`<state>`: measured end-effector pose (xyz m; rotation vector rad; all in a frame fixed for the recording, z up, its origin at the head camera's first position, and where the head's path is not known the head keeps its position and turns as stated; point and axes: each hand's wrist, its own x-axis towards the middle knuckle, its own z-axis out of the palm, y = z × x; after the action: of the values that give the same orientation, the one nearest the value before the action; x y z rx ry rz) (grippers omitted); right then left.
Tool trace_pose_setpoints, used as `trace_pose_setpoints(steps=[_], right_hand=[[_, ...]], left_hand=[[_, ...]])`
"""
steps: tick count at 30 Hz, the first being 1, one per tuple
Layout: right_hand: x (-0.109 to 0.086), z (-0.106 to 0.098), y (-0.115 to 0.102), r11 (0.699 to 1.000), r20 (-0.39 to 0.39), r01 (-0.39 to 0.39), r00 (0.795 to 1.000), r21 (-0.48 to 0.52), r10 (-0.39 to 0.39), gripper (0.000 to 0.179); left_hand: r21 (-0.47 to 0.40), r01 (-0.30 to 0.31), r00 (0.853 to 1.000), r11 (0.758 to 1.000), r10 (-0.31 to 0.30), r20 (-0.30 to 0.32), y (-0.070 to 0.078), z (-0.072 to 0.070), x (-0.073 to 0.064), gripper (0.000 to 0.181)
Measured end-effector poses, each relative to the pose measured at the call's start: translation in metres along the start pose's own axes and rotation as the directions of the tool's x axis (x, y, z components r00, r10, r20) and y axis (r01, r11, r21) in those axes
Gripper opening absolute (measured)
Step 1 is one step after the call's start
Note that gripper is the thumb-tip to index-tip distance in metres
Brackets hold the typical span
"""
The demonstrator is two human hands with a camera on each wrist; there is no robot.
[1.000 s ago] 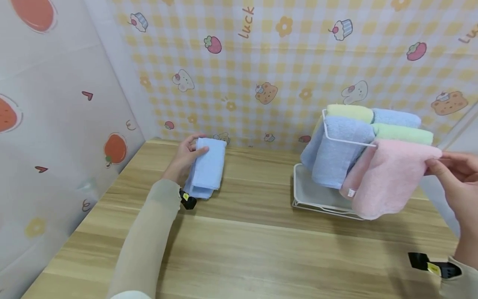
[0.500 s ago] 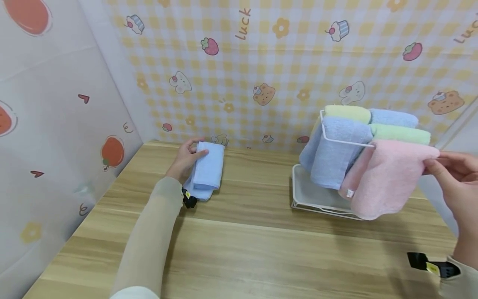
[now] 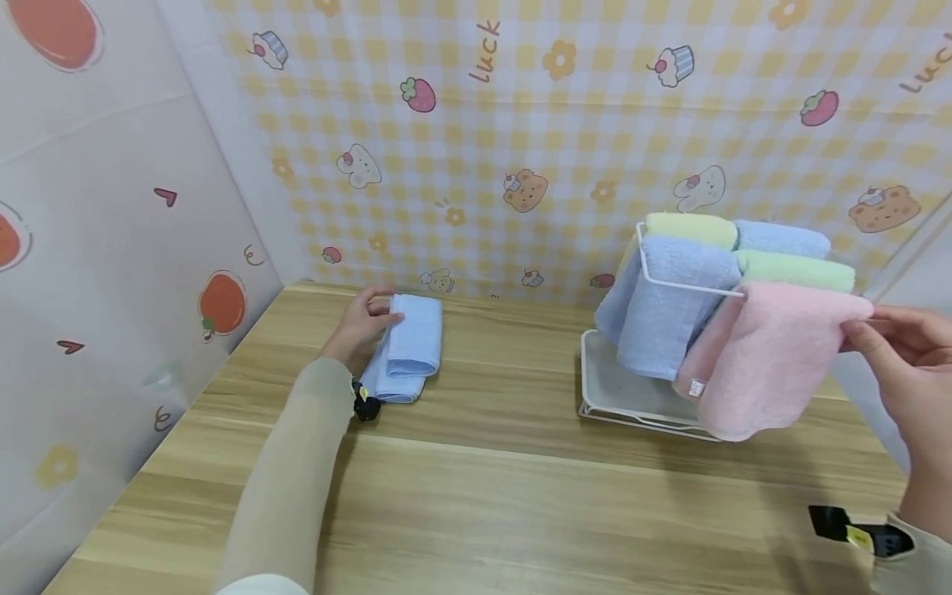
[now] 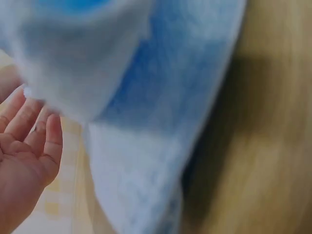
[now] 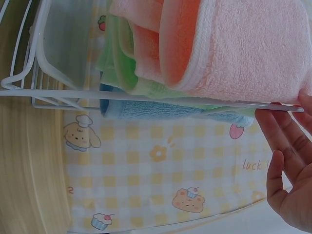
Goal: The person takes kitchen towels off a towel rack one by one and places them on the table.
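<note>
Folded blue towel (image 3: 416,330) on left part of table (image 3: 483,504), near back edge; your left hand (image 3: 357,326) pinches its left side, thumb in front, other fingers partly hidden behind. Pink towel (image 3: 781,359) drapes over right front of white rack (image 3: 687,287); your right hand (image 3: 913,368) grips its top right corner, at end of rack's bar. Green towel (image 3: 799,269), yellow towel (image 3: 693,227) and two rack-hung blue towels (image 3: 665,314) beside it, above pale tray (image 3: 632,384). Behind, yellow checked cloth (image 3: 446,136).
</note>
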<state>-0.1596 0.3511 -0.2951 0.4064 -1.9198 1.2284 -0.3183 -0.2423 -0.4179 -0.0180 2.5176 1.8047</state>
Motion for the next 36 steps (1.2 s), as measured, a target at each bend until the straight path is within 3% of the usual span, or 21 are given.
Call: trace_pose_setpoints(steps=[4,11,17,22,24,30,36], right_hand=[[0.000,0.000,0.001,0.999,-0.007,-0.005,1.000,0.034,0.006,0.027],[-0.001,0.002,-0.005,1.000,0.009,0.006,1.000,-0.001,-0.006,0.033],[-0.001,0.001,-0.002,0.995,-0.001,-0.011,1.000,0.096,0.011,0.027],[0.000,-0.001,0.004,0.970,0.006,-0.012,1.000,0.243,0.011,0.023],[-0.001,-0.002,0.005,0.968,0.011,-0.012,1.000,0.250,0.009,0.024],[-0.002,-0.002,0.005,0.959,0.017,-0.034,0.999,0.280,0.030,0.024],[-0.002,-0.002,0.005,0.939,0.003,-0.041,0.999,0.341,0.042,0.025]], left_hand=[[0.059,-0.016,1.000,0.998,0.016,0.012,-0.003,-0.005,-0.003,0.057],[0.095,0.005,1.000,0.995,-0.003,-0.022,-0.003,-0.009,-0.009,0.053],[0.098,-0.037,0.998,0.994,0.041,-0.038,0.001,-0.014,-0.014,0.049],[0.099,-0.052,0.997,0.994,0.058,-0.060,0.007,-0.019,-0.019,0.049],[0.098,-0.064,0.994,0.993,0.072,-0.082,0.012,-0.020,-0.022,0.048],[0.082,-0.164,0.970,0.983,0.176,-0.170,0.035,-0.014,-0.028,0.042],[-0.001,-0.329,0.928,0.944,0.323,-0.183,0.072,0.013,-0.041,0.035]])
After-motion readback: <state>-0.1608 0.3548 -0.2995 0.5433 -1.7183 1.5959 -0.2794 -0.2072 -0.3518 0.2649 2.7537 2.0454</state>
